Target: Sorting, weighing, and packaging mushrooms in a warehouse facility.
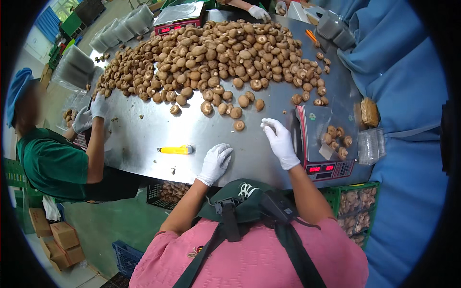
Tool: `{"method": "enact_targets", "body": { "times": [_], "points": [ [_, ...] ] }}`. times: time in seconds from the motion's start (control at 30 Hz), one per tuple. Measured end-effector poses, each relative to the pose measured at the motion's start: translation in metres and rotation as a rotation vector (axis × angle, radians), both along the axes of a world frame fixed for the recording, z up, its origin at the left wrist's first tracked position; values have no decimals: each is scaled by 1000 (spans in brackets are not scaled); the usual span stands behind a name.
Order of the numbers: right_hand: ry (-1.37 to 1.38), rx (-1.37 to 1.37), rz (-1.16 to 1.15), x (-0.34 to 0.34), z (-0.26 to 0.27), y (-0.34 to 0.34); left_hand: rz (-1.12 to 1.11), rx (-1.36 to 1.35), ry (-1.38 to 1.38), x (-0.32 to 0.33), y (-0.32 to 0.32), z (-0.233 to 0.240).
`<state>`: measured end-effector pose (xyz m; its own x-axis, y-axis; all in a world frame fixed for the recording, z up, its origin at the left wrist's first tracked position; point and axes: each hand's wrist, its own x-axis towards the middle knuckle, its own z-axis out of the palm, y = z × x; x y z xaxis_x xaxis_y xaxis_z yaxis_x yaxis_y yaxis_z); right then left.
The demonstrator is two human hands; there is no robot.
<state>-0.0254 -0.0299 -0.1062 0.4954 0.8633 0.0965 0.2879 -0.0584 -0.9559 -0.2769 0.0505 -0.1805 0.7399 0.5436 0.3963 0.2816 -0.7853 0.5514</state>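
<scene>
My left hand [216,163], in a white glove, rests near the front edge of the metal table [133,140]. Its fingers are curled and its palm is hidden; no held thing shows. My right hand [282,144], also gloved, is over the table just left of a digital scale [317,135]. Its thumb and fingers are slightly apart with nothing between them. Several brown mushrooms [336,136] lie in clear plastic on the scale, beside a small white label [326,151]. A single mushroom [239,125] lies between my hands, in front of a large mushroom heap [216,54].
A yellow utility knife [175,149] lies left of my left hand, its blade end pointing left. Clear plastic trays [371,145] sit right of the scale. At left, a co-worker [54,158] in green reaches to the heap. Another person's gloved hand [259,13] is across the table.
</scene>
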Motion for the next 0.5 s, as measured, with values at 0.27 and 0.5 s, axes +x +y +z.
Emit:
{"method": "enact_targets", "body": {
  "times": [0.27,0.5],
  "points": [
    [-568,-176,-39,28,-29,78,-14,6,2,-5,5,0],
    [-948,-384,352,29,-30,134,-23,-31,3,-6,6,-2]
  ]
}}
